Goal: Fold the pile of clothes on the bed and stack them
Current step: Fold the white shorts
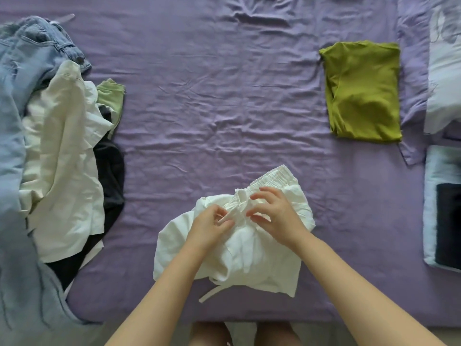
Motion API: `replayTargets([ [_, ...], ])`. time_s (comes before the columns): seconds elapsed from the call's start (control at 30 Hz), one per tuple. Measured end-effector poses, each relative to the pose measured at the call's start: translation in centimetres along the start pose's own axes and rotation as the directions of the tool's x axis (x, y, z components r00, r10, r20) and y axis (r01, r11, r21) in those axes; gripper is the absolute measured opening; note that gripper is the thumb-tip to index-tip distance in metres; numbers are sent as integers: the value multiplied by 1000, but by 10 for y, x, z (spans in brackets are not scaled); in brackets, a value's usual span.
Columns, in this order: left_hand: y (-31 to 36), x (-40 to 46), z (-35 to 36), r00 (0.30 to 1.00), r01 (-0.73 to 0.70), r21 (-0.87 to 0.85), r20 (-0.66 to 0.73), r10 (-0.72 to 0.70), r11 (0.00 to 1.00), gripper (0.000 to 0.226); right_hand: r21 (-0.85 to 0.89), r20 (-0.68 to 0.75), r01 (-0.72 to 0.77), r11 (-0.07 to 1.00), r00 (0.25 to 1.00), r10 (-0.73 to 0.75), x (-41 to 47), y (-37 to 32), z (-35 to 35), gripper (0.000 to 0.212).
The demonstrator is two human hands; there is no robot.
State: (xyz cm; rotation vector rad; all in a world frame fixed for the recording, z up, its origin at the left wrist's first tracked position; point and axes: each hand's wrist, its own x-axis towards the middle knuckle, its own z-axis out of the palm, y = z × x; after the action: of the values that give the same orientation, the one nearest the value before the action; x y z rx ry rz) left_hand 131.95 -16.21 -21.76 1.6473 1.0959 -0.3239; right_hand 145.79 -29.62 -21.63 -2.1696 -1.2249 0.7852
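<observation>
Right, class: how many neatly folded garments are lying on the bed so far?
1: the green top on the far right of the purple sheet. The white shorts in the hands are unfolded, and the pile at left is loose.

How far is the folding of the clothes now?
Done: one green top lies folded on the bed. In hand: both hands, left hand and right hand, hold the waistband of the white shorts, still unfolded. Left: the pile of jeans, white and dark clothes.
</observation>
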Motion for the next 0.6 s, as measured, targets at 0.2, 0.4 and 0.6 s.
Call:
replayTargets([
  [0.2,17,1,2,956,-289,479,102,275,828,46,24,30,-124,992,992,123,-10,12,11,12],
  [0.4,31,11,14,926,-347,549,329,185,760,35,-22,74,-202,979,976,203,-13,20,18,10],
  [0.6,30,21,19,944,-307,579,285,165,755,19,256,241,-344,903,928,285,-7,22,1,2],
])
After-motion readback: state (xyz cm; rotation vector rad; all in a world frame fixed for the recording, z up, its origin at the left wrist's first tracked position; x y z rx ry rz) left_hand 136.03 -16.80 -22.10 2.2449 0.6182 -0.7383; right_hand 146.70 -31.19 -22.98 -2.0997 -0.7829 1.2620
